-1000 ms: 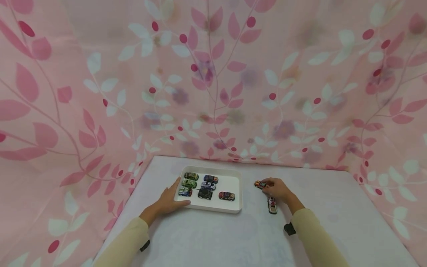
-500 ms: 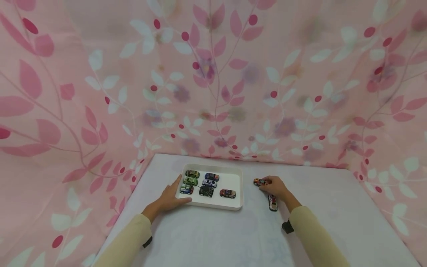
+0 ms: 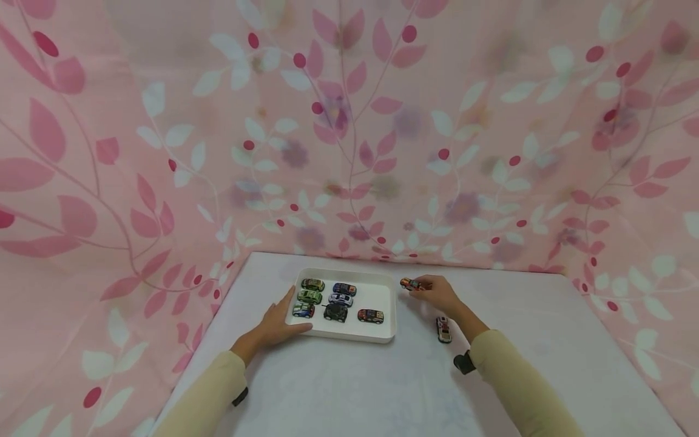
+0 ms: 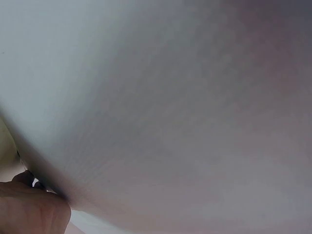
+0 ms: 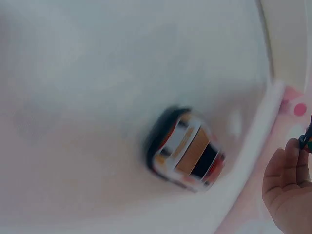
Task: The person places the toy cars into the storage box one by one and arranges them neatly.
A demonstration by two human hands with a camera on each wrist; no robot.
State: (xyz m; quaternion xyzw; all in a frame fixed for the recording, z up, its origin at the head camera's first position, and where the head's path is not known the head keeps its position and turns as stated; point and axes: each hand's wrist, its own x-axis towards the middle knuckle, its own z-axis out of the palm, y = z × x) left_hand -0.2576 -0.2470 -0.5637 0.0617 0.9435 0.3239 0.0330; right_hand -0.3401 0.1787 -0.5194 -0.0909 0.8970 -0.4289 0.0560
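Observation:
At the right side of the white tray [image 3: 378,296], my right hand [image 3: 441,294] pinches an orange toy car [image 3: 409,284] between thumb and fingers, apparently off the table. In the right wrist view only a sliver of that car [image 5: 306,142] shows past the fingertips. Against the tray's left wall rests my left hand [image 3: 273,323], fingers extended along the side and thumb along the front rim. The left wrist view shows part of that hand [image 4: 34,209] low in the corner. A white toy car [image 3: 443,329] stands on the table below my right forearm.
Several toy cars sit in the tray, grouped on its left, among them a black vehicle [image 3: 335,312]. A red and dark car [image 3: 371,315] is apart at the tray's front right. Pink leaf-patterned cloth [image 3: 349,152] walls the white table [image 3: 349,388].
My right hand has moved left toward the tray, carrying the orange toy car away from the white one, which stays on the table. The left hand has kept its place.

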